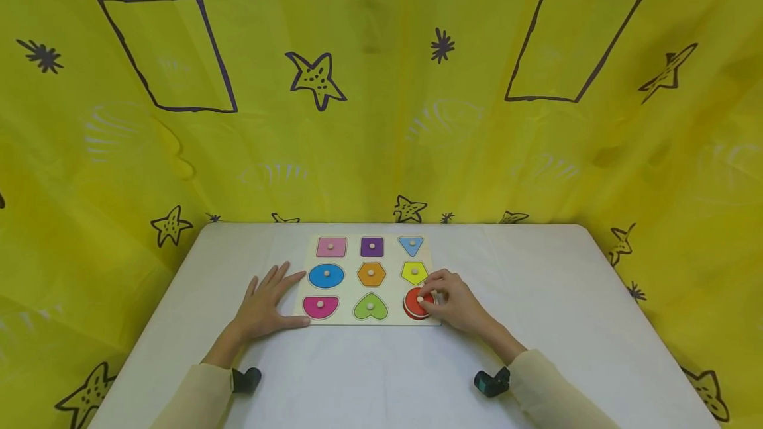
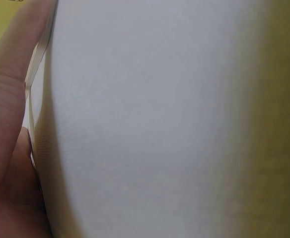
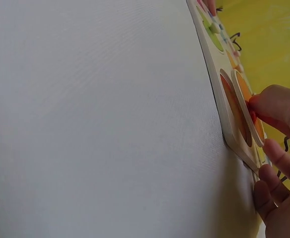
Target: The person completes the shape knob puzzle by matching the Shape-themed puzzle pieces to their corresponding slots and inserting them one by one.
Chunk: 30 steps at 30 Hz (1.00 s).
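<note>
A wooden peg puzzle board lies on the table with rows of coloured shapes, each with a small round knob. My right hand pinches the knob of the red circle piece between thumb and fingers at the board's near right corner. In the right wrist view that circle piece is raised above its round red recess, slightly offset from it. My left hand lies spread at the board's left edge, with thumb and a fingertip touching it. In the left wrist view the thumb shows along the board's side.
Other pieces sit in the board: a green heart, a magenta half circle, a yellow pentagon, a blue oval and several more. A white cloth covers the table. Behind hangs a yellow patterned curtain.
</note>
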Tool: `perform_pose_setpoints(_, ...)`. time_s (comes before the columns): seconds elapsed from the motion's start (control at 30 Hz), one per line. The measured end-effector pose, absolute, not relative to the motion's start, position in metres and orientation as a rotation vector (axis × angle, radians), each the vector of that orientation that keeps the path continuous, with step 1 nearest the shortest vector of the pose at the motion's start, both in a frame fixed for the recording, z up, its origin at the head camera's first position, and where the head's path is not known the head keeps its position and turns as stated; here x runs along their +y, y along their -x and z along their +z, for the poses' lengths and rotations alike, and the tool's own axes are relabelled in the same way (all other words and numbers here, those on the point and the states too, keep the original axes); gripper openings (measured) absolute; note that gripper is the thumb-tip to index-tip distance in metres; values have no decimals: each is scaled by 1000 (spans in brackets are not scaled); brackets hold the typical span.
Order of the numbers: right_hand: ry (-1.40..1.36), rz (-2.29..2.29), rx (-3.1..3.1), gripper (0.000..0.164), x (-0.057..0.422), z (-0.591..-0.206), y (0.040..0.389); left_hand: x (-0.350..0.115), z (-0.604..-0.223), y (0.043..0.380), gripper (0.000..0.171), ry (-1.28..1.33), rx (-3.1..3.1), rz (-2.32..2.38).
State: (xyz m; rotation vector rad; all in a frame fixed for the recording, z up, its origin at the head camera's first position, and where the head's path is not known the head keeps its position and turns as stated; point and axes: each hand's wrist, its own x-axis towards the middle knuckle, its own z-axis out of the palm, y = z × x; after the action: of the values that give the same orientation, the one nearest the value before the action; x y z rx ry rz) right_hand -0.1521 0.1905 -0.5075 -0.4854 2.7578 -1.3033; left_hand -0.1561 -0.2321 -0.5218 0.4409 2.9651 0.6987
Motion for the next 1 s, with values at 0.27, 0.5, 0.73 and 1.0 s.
perform_pose_setpoints(0.27, 456, -1301, 2758, 10, 190, -513, 151, -230, -519, 155, 100, -457, 2978, 703)
perform_pose_setpoints(0.5, 477, -1285, 2758, 10, 190, -516, 151, -231, -521, 155, 100, -465, 2984, 714)
perform_pose_setpoints(0.73, 516, -1270, 2780, 11, 190, -518, 151, -231, -522, 155, 101, -473, 2988, 729)
perform_pose_setpoints(1.0, 482, -1261, 2773, 12, 188, -518, 152, -232, -523, 157, 101, -435, 2969, 695)
